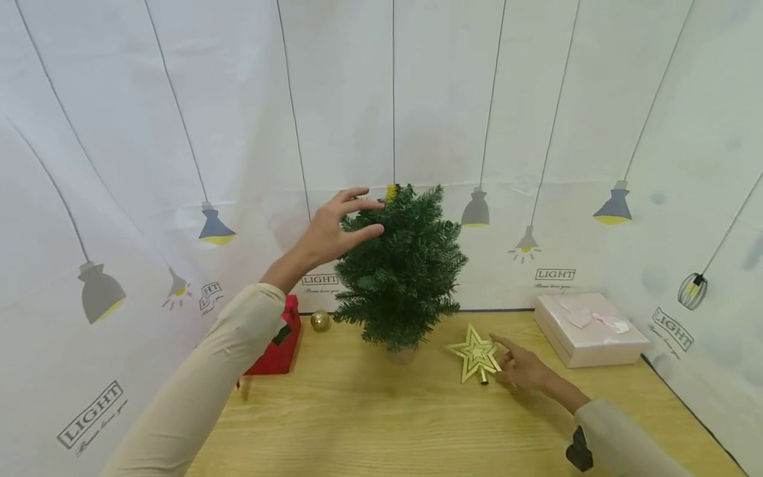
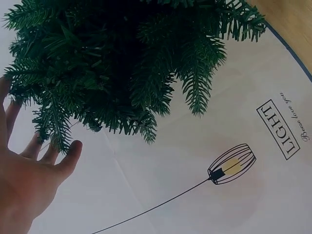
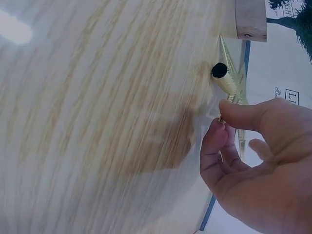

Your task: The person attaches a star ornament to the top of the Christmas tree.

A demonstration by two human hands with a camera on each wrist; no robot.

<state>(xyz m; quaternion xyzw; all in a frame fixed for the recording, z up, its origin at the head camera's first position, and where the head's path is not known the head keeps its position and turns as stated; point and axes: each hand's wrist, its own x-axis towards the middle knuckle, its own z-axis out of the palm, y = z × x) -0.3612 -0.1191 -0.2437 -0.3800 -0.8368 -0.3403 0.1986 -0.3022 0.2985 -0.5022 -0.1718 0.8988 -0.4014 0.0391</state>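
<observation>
A small green artificial Christmas tree [image 1: 402, 265] stands upright on the table. My left hand [image 1: 334, 228] is at its upper left side, thumb and fingers spread apart near the top branches. In the left wrist view the left hand [image 2: 34, 180] has its fingertips at the branch tips, gripping nothing. To the right of the tree, my right hand [image 1: 524, 371] pinches one point of a gold star tree topper [image 1: 477, 352]. The right wrist view shows the right hand [image 3: 258, 146] with thumb and index finger on that point, and the star's hollow socket [image 3: 222, 73] facing the camera.
A gold bauble [image 1: 320, 320] lies left of the tree. Behind my left forearm is a red box [image 1: 289, 341], partly hidden. On the right sits a pale pink gift box [image 1: 590, 331] with a bow. A white backdrop printed with lamps hangs around the wooden table [image 1: 381, 424].
</observation>
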